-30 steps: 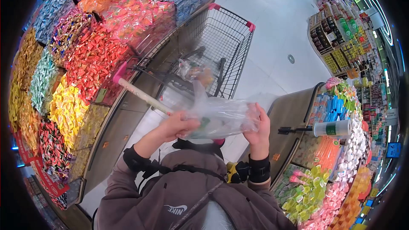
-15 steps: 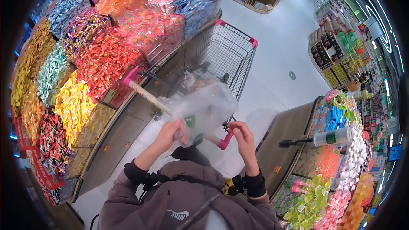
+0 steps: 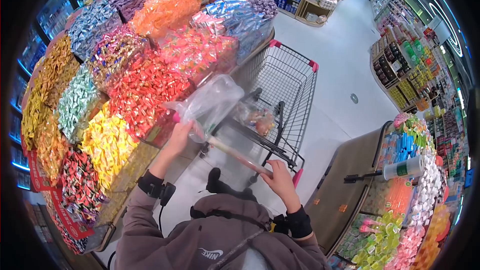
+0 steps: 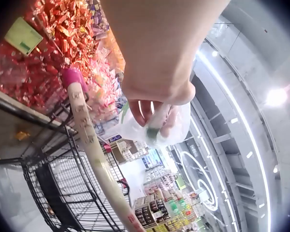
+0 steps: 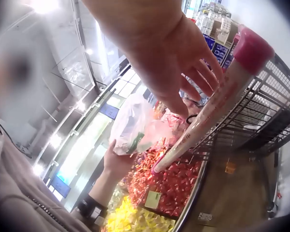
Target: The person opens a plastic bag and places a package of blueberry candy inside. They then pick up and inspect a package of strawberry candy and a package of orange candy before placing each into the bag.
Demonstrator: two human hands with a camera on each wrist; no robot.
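Note:
My left hand (image 3: pixel 179 137) grips a clear plastic bag (image 3: pixel 215 99) beside the left end of the cart's handle (image 3: pixel 235 155). In the left wrist view, the fingers of my left hand (image 4: pixel 157 104) curl round the bag (image 4: pixel 178 130), which has a green print. The bag (image 5: pixel 131 121) hangs puffed out and thin in the right wrist view. My right hand (image 3: pixel 281 181) is at the handle's right part, its fingers loosely extended; in the right wrist view the right hand (image 5: pixel 186 65) reaches over the handle (image 5: pixel 208 113) without curling round it. Whether it touches is unclear.
The shopping cart (image 3: pixel 285 77) holds a bag of items (image 3: pixel 261 120). Wrapped sweets (image 3: pixel 145 87) fill a tiered stand on the left. On the right are another sweets counter (image 3: pixel 350 185) and a bag roll (image 3: pixel 402 168). Shelves (image 3: pixel 395 70) line the far right.
The left hand has carried the bag left, towards the sweets stand. The right hand has let go of the bag and moved to the cart handle. The view has shifted.

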